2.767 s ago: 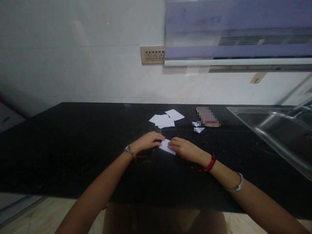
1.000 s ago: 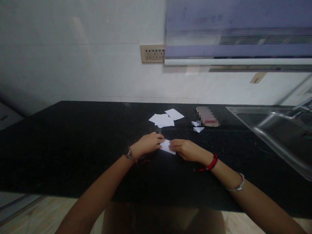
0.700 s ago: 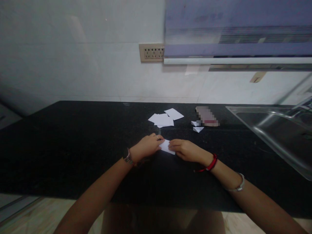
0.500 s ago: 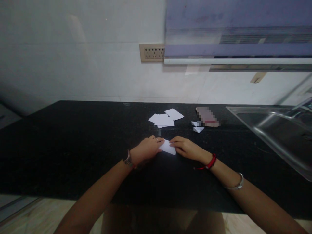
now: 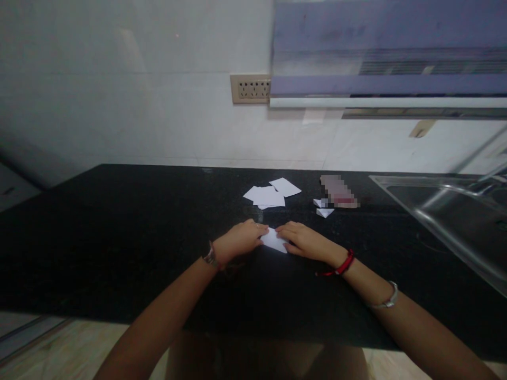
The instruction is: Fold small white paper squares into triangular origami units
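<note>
Since a second ago, the right hand [image 5: 307, 243] has parted its thumb from its fingers, which were bunched over the small white paper [image 5: 273, 240]. Its fingertips now touch the paper's upper right edge, with the thumb near the lower right corner. At the other end, the left hand [image 5: 240, 241] lays its fingertips and thumb against the paper's left side; whether they pinch it or only press, I cannot tell. The paper lies between the hands on a black counter [image 5: 119, 253], its right edge slanting. Beyond it, loose white sheets [image 5: 269, 196] overlap. To their right are two small folded pieces [image 5: 325, 212], just beside a flat pinkish object [image 5: 339, 191] blurred by pixelation. A metal sink [image 5: 455, 211] is at the far right. On the pale wall is a beige socket [image 5: 253, 88]. The right wrist wears a red bracelet [image 5: 345, 264].
</note>
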A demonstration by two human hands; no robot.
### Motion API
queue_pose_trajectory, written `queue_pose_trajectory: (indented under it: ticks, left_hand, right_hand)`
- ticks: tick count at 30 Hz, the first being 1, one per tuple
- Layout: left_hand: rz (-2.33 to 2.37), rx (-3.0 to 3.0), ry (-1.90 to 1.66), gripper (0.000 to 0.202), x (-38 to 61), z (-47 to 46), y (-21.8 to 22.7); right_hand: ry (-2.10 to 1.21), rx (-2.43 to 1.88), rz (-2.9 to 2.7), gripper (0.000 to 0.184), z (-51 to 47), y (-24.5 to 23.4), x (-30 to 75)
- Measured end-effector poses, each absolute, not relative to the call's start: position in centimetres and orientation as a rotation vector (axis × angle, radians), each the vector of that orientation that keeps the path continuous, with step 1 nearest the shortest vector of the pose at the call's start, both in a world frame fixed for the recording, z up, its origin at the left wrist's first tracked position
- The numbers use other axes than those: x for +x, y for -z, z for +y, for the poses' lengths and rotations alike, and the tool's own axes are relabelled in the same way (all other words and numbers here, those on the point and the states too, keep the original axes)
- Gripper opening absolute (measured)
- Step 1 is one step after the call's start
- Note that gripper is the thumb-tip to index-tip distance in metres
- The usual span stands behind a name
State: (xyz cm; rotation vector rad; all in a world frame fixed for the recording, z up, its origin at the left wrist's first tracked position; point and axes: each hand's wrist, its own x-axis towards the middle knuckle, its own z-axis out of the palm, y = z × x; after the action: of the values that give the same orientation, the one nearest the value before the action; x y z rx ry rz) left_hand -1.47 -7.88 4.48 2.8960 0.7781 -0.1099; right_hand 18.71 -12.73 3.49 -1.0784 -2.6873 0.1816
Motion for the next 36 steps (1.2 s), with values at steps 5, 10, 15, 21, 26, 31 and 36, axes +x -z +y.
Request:
queue_pose_trajectory:
  ticks: [5, 10, 15, 21, 26, 31, 36]
  left_hand:
    - [0.780, 2.956, 0.125, 0.019, -1.6, -8.2, -4.5]
    - [0.785, 2.973, 0.083, 0.021, -1.6, -8.5, -4.7]
    - [0.887, 2.998, 0.100, 0.021, -1.1, -9.0, -4.8]
    - [1.003, 3.010, 0.093, 0.021, -0.9, -9.5, -4.5]
    - [0.974, 3.016, 0.066, 0.022, -1.2, -9.1, -4.4]
    - [0.906, 3.012, 0.047, 0.025, -1.2, -8.6, -4.2]
    - [0.934, 3.013, 0.040, 0.029, -0.9, -8.6, -4.1]
  right_hand:
    - [-0.102, -1.142, -2.740, 0.024, -12.3, -3.4, 18.5]
    - [-0.045, -1.150, -2.779, 0.025, -12.1, -3.4, 18.3]
    - [0.018, -1.180, -2.798, 0.020, -11.6, -3.3, 17.7]
    - [0.101, -1.280, -2.817, 0.016, -12.0, -3.9, 18.9]
    - [0.111, -1.249, -2.789, 0.026, -12.4, -3.8, 19.6]
    - [0.133, -1.301, -2.764, 0.031, -12.0, -3.5, 18.9]
    - [0.170, -1.352, -2.824, 0.032, -12.0, -4.1, 19.0]
